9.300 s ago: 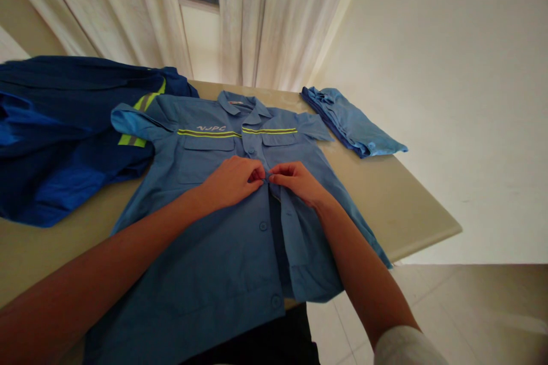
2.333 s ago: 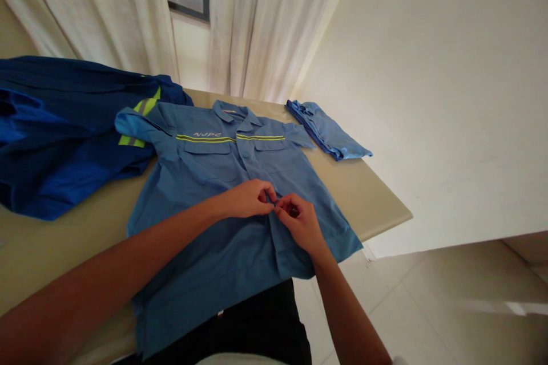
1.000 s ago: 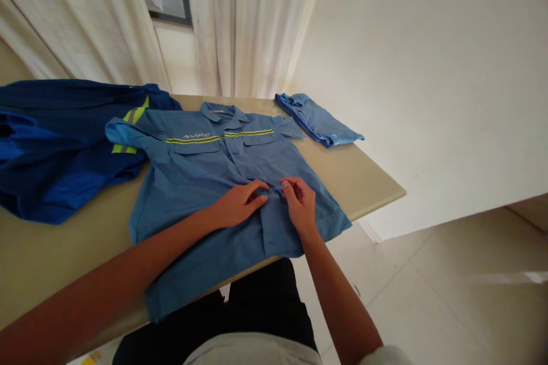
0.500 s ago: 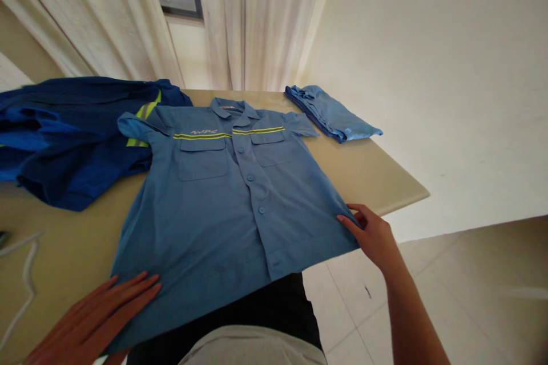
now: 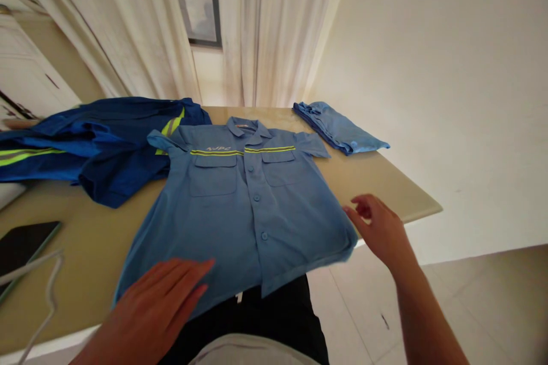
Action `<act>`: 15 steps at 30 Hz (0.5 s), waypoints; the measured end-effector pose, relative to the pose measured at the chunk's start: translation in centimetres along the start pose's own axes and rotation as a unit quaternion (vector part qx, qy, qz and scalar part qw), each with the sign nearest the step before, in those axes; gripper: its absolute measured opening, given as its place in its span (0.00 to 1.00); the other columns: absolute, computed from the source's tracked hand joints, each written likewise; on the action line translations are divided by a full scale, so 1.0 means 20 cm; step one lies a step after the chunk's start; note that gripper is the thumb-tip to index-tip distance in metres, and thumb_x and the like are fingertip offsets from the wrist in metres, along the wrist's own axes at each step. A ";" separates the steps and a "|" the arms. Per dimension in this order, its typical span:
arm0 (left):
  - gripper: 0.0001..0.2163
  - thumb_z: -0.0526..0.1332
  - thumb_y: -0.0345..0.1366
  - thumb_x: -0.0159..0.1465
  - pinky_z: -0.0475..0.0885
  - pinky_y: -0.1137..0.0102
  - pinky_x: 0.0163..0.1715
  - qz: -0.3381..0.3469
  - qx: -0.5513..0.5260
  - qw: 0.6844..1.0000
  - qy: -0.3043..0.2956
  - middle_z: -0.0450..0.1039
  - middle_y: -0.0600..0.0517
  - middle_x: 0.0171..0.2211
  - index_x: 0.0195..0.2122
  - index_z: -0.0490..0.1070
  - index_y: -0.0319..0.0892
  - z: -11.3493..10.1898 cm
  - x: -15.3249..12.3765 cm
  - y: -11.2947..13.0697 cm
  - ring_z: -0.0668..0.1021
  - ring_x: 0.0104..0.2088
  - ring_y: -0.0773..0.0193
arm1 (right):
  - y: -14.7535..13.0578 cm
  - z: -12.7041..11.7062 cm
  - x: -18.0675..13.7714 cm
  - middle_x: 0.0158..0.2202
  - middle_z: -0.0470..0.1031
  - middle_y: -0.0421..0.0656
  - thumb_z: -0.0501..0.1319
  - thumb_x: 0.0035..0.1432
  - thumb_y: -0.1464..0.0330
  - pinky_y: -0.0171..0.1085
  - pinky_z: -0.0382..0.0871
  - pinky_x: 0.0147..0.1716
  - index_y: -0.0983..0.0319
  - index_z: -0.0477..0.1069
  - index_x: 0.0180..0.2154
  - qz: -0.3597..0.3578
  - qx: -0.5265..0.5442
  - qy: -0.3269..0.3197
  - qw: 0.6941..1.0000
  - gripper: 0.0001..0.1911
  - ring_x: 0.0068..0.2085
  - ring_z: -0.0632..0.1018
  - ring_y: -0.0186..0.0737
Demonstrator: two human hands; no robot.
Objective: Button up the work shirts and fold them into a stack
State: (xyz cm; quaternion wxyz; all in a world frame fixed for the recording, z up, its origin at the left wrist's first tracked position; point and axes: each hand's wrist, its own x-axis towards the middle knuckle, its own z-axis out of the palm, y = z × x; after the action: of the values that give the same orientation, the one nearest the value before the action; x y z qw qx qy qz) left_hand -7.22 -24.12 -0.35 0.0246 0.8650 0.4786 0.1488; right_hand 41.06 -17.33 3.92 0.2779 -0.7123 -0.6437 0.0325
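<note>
A blue short-sleeved work shirt point(image 5: 222, 211) lies front up on the table, collar away from me, its hem hanging over the near edge. Yellow striping crosses its chest above two flap pockets, and buttons run down the middle. Over the lower left part of the shirt is my left hand point(image 5: 154, 302), fingers stretched out; whether it touches the cloth I cannot tell. Just off the shirt's right side edge, my right hand point(image 5: 379, 228) has its fingers curved and apart, with nothing in them.
Dark blue garments with reflective bands point(image 5: 124, 142) are heaped at the back left of the table point(image 5: 381, 182). Folded blue clothes point(image 5: 342, 125) lie at the back right. On the left are a dark flat device point(image 5: 25, 245) and a white cable point(image 5: 51, 285). A wall stands at right.
My right hand has let go of the shirt's lower right corner and come slightly away. My left hand has moved right and inward over the hem, which has shifted. The view has tilted slightly.
</note>
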 end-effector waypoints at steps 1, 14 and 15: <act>0.22 0.53 0.50 0.74 0.79 0.59 0.54 0.025 -0.011 1.000 -0.007 0.80 0.56 0.57 0.68 0.68 0.62 0.00 0.16 0.07 0.82 0.53 0.54 | -0.08 0.05 0.07 0.43 0.81 0.48 0.59 0.68 0.49 0.46 0.77 0.43 0.56 0.76 0.49 -0.051 0.016 0.011 0.998 0.21 0.41 0.82 0.48; 0.29 0.48 0.53 0.77 0.54 0.53 0.73 0.110 -0.073 0.988 -0.084 0.51 0.47 0.76 0.75 0.54 0.50 0.16 0.64 0.13 0.58 0.75 0.53 | -0.49 0.69 0.78 0.62 0.74 0.55 0.47 0.77 0.50 0.48 0.61 0.66 0.64 0.73 0.62 -0.192 -0.078 -0.149 0.967 0.31 0.64 0.73 0.52; 0.29 0.48 0.53 0.77 0.53 0.52 0.73 0.119 -0.074 0.986 -0.090 0.49 0.48 0.77 0.76 0.53 0.51 0.16 0.64 0.17 0.57 0.75 0.53 | -0.55 0.73 0.82 0.66 0.70 0.54 0.47 0.77 0.50 0.48 0.59 0.68 0.63 0.70 0.65 -0.206 -0.069 -0.140 0.966 0.31 0.67 0.70 0.52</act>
State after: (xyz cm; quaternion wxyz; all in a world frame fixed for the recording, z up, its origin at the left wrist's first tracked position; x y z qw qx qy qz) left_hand 2.77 -14.94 0.17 0.1135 0.9215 0.3557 0.1069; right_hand 28.07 3.39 1.44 0.1360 -0.5699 -0.8098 0.0289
